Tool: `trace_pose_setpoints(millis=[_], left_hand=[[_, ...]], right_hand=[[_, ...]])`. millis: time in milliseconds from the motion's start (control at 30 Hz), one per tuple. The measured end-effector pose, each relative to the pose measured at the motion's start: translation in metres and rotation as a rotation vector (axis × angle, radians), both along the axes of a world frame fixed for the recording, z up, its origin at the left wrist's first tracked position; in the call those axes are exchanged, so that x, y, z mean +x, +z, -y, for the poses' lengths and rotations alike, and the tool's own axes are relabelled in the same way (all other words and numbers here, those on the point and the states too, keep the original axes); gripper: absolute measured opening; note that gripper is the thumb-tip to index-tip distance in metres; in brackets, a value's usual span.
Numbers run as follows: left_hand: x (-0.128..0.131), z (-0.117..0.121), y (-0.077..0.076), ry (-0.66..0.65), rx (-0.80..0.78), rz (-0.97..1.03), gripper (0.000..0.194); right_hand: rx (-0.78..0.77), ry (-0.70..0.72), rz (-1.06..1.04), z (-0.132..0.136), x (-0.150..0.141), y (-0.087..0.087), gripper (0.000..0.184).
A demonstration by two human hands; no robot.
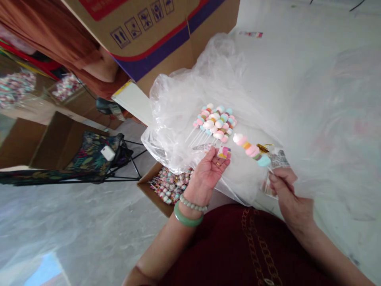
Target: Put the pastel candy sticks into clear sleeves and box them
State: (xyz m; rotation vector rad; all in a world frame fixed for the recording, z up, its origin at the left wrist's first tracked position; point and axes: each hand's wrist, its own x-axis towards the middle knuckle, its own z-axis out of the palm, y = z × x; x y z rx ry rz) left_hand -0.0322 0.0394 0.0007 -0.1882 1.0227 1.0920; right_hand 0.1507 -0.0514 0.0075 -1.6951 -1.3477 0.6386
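Note:
My right hand [290, 196] pinches the thin stick of a marshmallow skewer [252, 150], which points up and to the left. Its soft pieces are white, pink, orange, green and light blue. In my left hand [210, 171], palm up with curled fingers, is a small clear plastic wrapper [224, 152] with pink and yellow print. Just beyond that hand lies a pile of similar marshmallow skewers [216, 122], sticks toward me. Gold twist ties [263, 148] and printed wrappers [279, 159] lie beside the held skewer, partly behind my right hand.
Crumpled clear plastic sheeting [178, 99] covers part of the white table [276, 59]. A large cardboard box [166, 43] stands at the back. Below the table's left edge, an open carton [154, 198] holds many wrapped skewers. A folding chair [92, 155] and another person's arm [102, 69] are leftward.

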Motion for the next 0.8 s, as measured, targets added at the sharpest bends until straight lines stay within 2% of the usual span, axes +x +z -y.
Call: trace_pose_setpoints(millis=[133,300,500,567,667,800], left_hand=[[-0.002,-0.004,0.008,-0.017,-0.004,0.061,0.017],[0.0,-0.002,0.014,-0.06,0.035,0.069,0.019],[0.001,0.0,0.009,-0.002,0.246,-0.11,0.011],[0.0,0.0,0.008,0.033,0.318,-0.158,0.01],[0.001,0.001,0.01,0.052,0.395,-0.212,0.015],[0.003,0.003,0.013,-0.101,0.419,-0.232,0.018]], right_hand=[[0.084,0.063,0.16,0.02,0.008,0.006,0.013],[0.127,0.076,0.381,0.024,0.008,-0.001,0.018],[0.409,0.127,0.804,0.025,0.012,-0.004,0.013],[0.468,0.135,0.846,0.026,0.011,-0.001,0.014],[0.471,0.148,0.838,0.027,0.011,0.002,0.016],[0.354,0.121,0.76,0.027,0.014,-0.003,0.014]])
